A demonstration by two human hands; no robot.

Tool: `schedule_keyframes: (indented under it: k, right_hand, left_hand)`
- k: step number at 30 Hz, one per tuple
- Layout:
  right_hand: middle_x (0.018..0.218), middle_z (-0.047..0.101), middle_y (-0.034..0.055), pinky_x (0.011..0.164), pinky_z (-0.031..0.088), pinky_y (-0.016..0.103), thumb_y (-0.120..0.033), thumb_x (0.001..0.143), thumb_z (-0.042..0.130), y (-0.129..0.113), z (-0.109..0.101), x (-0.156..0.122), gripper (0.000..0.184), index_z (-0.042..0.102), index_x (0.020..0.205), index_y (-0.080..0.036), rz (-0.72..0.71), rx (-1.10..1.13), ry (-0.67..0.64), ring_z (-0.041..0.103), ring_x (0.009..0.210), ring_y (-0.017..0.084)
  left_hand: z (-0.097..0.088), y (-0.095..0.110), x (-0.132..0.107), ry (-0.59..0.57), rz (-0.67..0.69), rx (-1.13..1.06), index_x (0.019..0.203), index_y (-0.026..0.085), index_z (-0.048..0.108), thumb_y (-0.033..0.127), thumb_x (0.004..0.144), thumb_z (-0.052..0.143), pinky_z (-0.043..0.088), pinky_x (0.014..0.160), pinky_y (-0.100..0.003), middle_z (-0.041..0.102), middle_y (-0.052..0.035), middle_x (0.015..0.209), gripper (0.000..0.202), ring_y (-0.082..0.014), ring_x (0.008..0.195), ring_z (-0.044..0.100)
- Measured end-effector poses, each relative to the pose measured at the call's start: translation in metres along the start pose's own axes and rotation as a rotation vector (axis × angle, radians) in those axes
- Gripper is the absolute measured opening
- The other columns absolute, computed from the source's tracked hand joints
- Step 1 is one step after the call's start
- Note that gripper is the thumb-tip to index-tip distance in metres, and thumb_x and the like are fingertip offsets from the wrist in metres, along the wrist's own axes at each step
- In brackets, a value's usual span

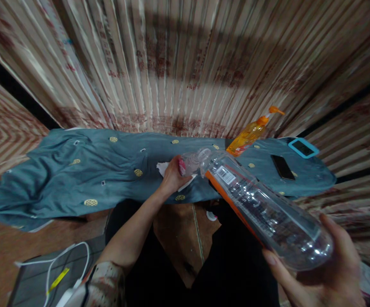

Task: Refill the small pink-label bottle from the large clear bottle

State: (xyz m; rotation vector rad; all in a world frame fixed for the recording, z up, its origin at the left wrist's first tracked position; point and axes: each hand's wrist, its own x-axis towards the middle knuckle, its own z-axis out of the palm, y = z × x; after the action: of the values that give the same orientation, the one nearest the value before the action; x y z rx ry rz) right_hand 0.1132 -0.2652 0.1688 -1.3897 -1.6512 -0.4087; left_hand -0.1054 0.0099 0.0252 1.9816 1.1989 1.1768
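Note:
My right hand (324, 273) cradles the base of a large clear plastic bottle (264, 213) with an orange label, tilted so its neck points away toward the table. At the bottle's mouth, my left hand (172, 175) is closed around something small and clear, with a pink fingertip showing; I cannot make out what it is. Under that hand lies a white cloth or tissue (164, 168) on the blue-grey patterned tablecloth (92, 175).
An orange pump bottle (250, 134) leans at the back of the table. A black phone (282, 167) and a blue-framed device (303, 148) lie at the right end. Striped curtains hang behind. A white cable (66, 260) lies on a grey surface at lower left.

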Motion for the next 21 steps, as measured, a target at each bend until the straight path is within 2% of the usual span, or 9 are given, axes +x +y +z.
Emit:
schedule_keyframes:
  k: [4, 11, 14, 17, 21]
  right_hand:
    - [0.147, 0.062, 0.0094, 0.098, 0.054, 0.030, -0.035, 0.094, 0.090, 0.0010, -0.0003, 0.0014, 0.099, 0.040, 0.179, -0.027, -0.012, -0.020, -0.015, 0.064, 0.118, 0.021]
    - [0.148, 0.063, 0.0067, 0.103, 0.051, 0.023, -0.036, 0.094, 0.090, 0.0016, -0.0010, 0.0001, 0.100, 0.039, 0.179, -0.027, -0.023, -0.048, -0.018, 0.064, 0.118, 0.017]
    - [0.147, 0.064, 0.0080, 0.104, 0.052, 0.025, -0.038, 0.093, 0.092, 0.0026, -0.0006, -0.0015, 0.101, 0.040, 0.179, -0.026, -0.014, -0.033, 0.001, 0.065, 0.118, 0.018]
    - [0.144, 0.065, 0.0102, 0.094, 0.059, 0.030, -0.034, 0.091, 0.093, 0.0024, -0.0004, -0.0014, 0.103, 0.039, 0.179, -0.028, -0.014, -0.030, -0.016, 0.066, 0.115, 0.022]
    - [0.143, 0.064, 0.0103, 0.084, 0.060, 0.031, -0.033, 0.090, 0.093, 0.0001, 0.0009, -0.0002, 0.101, 0.042, 0.178, -0.031, 0.014, 0.010, -0.004, 0.066, 0.113, 0.023]
  left_hand:
    - [0.0005, -0.0007, -0.0002, 0.005, 0.008, 0.010, 0.138, 0.023, 0.055, 0.017, 0.065, 0.098, 0.064, 0.112, -0.054, 0.076, -0.0145, 0.137, 0.085, -0.0388, 0.130, 0.077]
    - [0.0002, -0.0004, -0.0005, -0.002, 0.006, 0.011, 0.139, 0.023, 0.055, 0.016, 0.065, 0.099, 0.064, 0.113, -0.056, 0.076, -0.0143, 0.137, 0.086, -0.0390, 0.130, 0.077]
    - [0.0001, -0.0010, -0.0002, -0.012, 0.000, 0.006, 0.140, 0.022, 0.055, 0.017, 0.066, 0.100, 0.063, 0.115, -0.057, 0.075, -0.0154, 0.139, 0.087, -0.0395, 0.132, 0.076]
    - [0.0001, -0.0014, -0.0001, -0.013, -0.009, 0.006, 0.140, 0.022, 0.056, 0.018, 0.066, 0.101, 0.063, 0.116, -0.057, 0.074, -0.0159, 0.141, 0.087, -0.0398, 0.133, 0.076]
    - [0.0007, -0.0011, -0.0003, -0.010, -0.022, 0.014, 0.140, 0.022, 0.055, 0.018, 0.066, 0.100, 0.064, 0.114, -0.057, 0.075, -0.0156, 0.139, 0.087, -0.0401, 0.131, 0.076]
